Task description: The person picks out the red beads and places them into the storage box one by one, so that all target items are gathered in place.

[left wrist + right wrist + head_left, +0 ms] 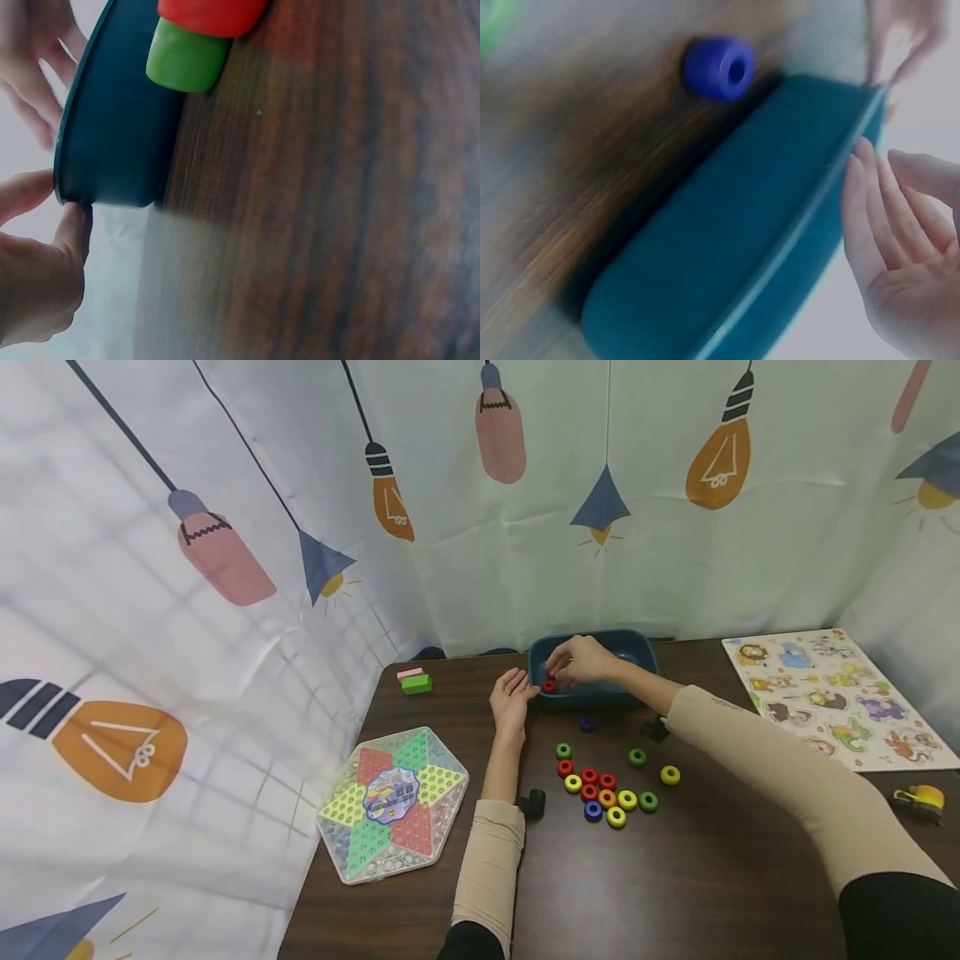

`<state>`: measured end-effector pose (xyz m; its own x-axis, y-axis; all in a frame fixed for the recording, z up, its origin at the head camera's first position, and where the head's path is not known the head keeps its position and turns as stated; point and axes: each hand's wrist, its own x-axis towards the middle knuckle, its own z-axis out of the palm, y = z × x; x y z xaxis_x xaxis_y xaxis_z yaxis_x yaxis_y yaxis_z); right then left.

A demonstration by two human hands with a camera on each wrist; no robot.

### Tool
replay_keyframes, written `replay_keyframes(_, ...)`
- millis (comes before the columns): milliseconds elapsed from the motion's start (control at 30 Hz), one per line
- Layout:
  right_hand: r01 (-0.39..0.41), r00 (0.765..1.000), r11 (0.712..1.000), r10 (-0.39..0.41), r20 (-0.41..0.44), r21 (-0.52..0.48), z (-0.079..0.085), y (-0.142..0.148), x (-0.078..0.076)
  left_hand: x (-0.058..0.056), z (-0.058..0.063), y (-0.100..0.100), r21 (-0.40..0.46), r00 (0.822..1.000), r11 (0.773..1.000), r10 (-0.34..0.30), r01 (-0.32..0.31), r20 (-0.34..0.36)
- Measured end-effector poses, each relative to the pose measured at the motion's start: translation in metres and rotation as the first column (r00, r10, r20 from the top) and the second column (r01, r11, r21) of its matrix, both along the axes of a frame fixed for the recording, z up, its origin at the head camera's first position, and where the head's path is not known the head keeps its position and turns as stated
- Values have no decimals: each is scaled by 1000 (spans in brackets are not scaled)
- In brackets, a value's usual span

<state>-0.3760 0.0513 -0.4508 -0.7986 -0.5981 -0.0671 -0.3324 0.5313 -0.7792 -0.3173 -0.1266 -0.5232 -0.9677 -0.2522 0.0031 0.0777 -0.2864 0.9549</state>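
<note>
A dark teal bin (592, 697) stands at the back of the table. My left hand (512, 697) is at its left end, thumb and a fingertip right at the rim corner, the other fingers loosely extended. Over the bin's left part my right hand (581, 662) dips its fingertips inside. A red bead (549, 687) lies in the bin just below them. In the right wrist view the right hand's fingers (889, 217) are nearly straight, thumb apart, with nothing seen between them. A purple bead (718, 69) lies on the table beside the bin's near wall.
Several red, yellow, green, blue and orange beads (607, 799) lie mid-table. A hexagonal Chinese checkers box (393, 802) is at left, green and pink blocks (416, 684) behind it. An animal puzzle board (840, 697) and a yellow tape measure (922, 800) are at right.
</note>
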Motion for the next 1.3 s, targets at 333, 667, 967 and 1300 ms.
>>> replay_keyframes(333,-273,959,960,276,-56,60,6,10,81,-3,4,-6,1,999,999,35,-35,-4)
replay_keyframes(667,-385,872,897,431,-232,216,-40,4,108,-4,3,-2,18,1000,999,28,-28,6)
replay_keyframes(967,-373,910,918,391,-142,137,-46,5,105,-3,3,-1,27,1000,999,20,-20,-2)
replay_keyframes(1300,-312,950,950,311,25,33,-13,12,89,2,2,1,31,1000,999,9,-9,11)
